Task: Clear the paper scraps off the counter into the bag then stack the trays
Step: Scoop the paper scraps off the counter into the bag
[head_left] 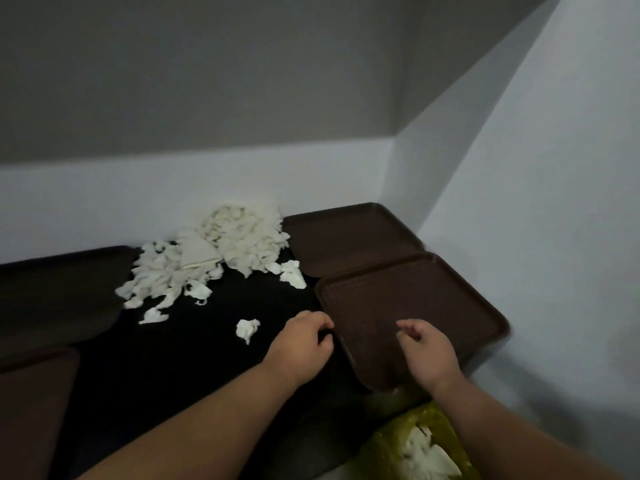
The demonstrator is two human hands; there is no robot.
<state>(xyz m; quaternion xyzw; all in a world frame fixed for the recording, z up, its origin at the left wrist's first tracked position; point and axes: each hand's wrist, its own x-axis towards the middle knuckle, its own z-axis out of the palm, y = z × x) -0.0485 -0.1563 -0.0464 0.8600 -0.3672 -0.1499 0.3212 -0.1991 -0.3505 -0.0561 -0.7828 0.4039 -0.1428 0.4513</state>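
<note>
Near tray: a brown tray (433, 306) lies flat at the right end of the counter, under both hands.
Left hand: the left hand (304, 341) is at the left rim of the near tray. Its fingers and thumb curl round that rim and hold it.
Right hand: the right hand (427, 355) is over the front part of the near tray. Its fingers hang loosely bent and hold nothing.
Paper scraps: a big white pile of paper scraps (235, 237) sits to the left of the near tray and farther back, against the wall.
Lone scrap: one small crumpled scrap (247, 330) lies just left of the near tray, near the left hand.
Bag: a yellow-green bag (391, 441) is open below the front corner of the near tray, with white paper (426, 455) in it.
Far tray: a second brown tray (346, 237) lies right behind the near tray, in the corner.
Left trays: two more brown trays (59, 289) (31, 410) lie well to the left of the near tray.
Counter: the black counter (207, 358) shows to the left of the near tray.
</note>
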